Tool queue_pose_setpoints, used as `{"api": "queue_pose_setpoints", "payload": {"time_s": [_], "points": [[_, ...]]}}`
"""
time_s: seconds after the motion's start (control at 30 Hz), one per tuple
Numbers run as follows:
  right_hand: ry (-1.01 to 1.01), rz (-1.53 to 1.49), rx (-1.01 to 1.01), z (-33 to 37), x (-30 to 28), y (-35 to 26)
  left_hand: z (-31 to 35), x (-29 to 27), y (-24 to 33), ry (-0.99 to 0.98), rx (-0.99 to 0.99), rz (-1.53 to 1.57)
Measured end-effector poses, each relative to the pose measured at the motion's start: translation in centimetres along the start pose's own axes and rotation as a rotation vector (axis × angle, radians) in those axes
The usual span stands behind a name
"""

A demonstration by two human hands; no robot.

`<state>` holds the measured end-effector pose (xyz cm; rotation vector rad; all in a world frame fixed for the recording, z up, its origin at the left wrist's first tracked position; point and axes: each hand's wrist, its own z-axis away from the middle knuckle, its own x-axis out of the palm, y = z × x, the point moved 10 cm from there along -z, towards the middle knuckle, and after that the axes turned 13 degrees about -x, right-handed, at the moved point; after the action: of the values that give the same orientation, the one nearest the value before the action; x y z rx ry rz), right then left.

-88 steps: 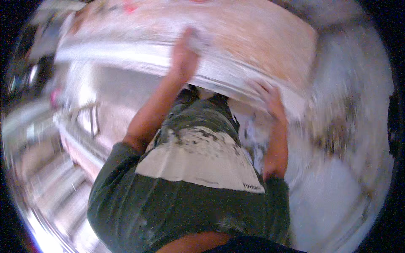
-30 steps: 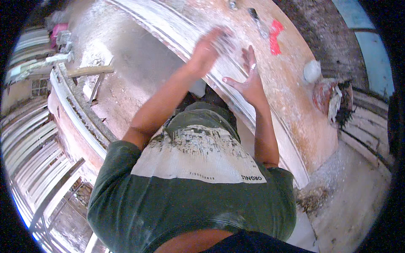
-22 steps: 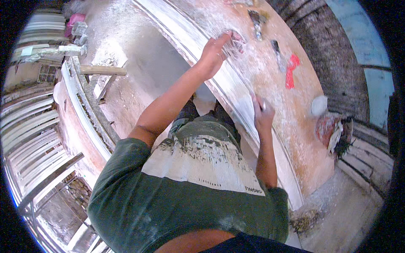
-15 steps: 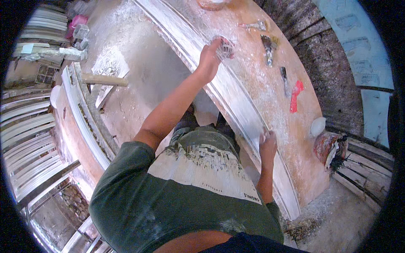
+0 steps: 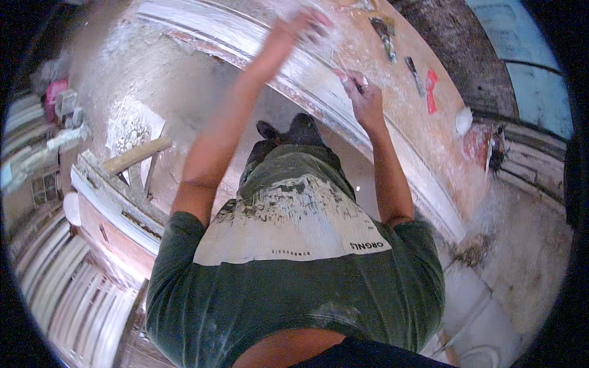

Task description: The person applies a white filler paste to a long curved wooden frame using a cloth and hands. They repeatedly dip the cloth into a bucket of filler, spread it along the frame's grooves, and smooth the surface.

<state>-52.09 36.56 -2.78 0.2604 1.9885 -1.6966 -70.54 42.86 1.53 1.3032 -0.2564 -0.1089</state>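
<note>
A long white moulding strip (image 5: 331, 83) lies along the near edge of the dusty bench. Over its far part is my left hand (image 5: 297, 30), smeared by motion, its fingers closed round a pale tangle of fibre strands (image 5: 316, 34). Closer to me, my right hand (image 5: 366, 101) hovers above the strip with curled fingers. Thin pale strands seem to run from its fingertips toward the tangle. On the bench beyond my right hand lie a dark-handled scraper (image 5: 415, 76), a worn brush (image 5: 384, 38) and a red strip of material (image 5: 431, 92).
A white rounded piece (image 5: 464, 120) sits at the bench's right end, beside a crusted bucket (image 5: 477, 147). A second bench with moulding (image 5: 113, 205) stands at left, a wooden bar (image 5: 138, 154) jutting from it. White lengths (image 5: 67, 276) are stacked lower left.
My right hand has risen from the near part of the strip toward my left hand. My left hand has moved farther away. The view has turned, swinging the bench.
</note>
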Motion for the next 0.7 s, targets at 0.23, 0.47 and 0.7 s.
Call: {"api": "queue_pose_setpoints", "payload": {"time_s": [0.23,0.47,0.7], "points": [[0.022,0.282,-0.083,-2.4,3.2,-2.5,-5.0,-28.5,1.3,0.254,0.285,0.803],[-0.201,0.643,0.003,-4.0,9.9,4.4,-3.8,-34.5,6.3,0.564,0.149,0.242],[0.041,-0.006,-0.225,-14.0,12.8,-7.5,-3.7,-20.5,-0.7,0.149,-0.28,0.218]]}}
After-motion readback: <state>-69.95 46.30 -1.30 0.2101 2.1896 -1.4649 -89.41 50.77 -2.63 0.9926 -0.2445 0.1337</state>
